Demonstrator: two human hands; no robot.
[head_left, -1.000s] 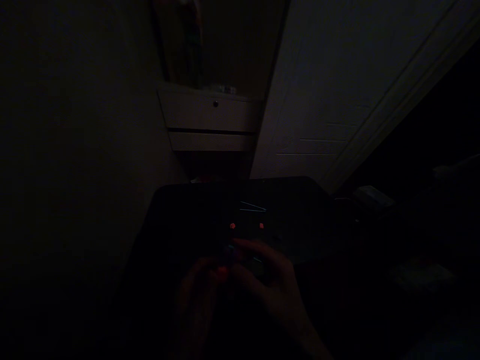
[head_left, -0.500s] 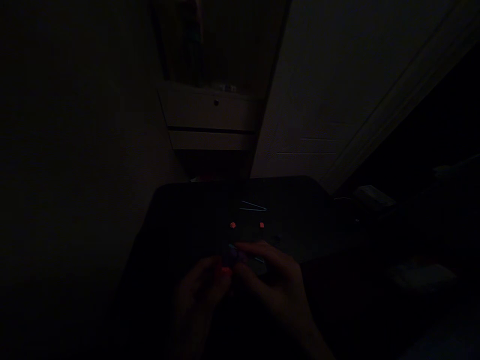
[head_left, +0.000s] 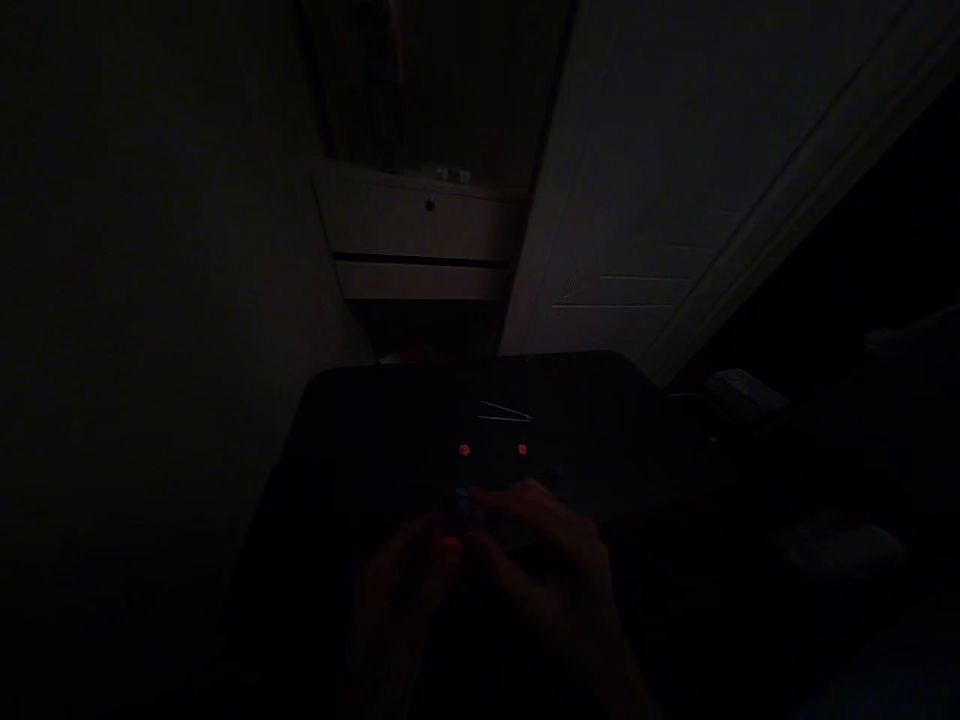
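The scene is very dark. My left hand (head_left: 401,580) is closed, its fingertips around a small glowing red piece (head_left: 451,544) whose kind I cannot make out. Close beside it, my right hand (head_left: 544,550) pinches a small dim bluish-purple object (head_left: 471,508) between thumb and fingers. The two held pieces are near each other; whether they touch is too dark to tell. Beyond my hands, two small orange-red pieces, a roundish one (head_left: 464,450) and a squarish one (head_left: 522,450), lie on the dark table (head_left: 375,420). Behind them lie tweezers (head_left: 506,412), their arms apart.
A small dark item (head_left: 553,472) lies right of my right hand. Past the table stands a drawer cabinet (head_left: 420,228), with a pale door-like panel (head_left: 622,240) to its right. A pale packet (head_left: 746,390) rests at the right.
My left hand has shifted slightly right, toward my right hand, with the red piece. My right hand keeps its pinch and has moved very little. The pieces on the table have stayed put.
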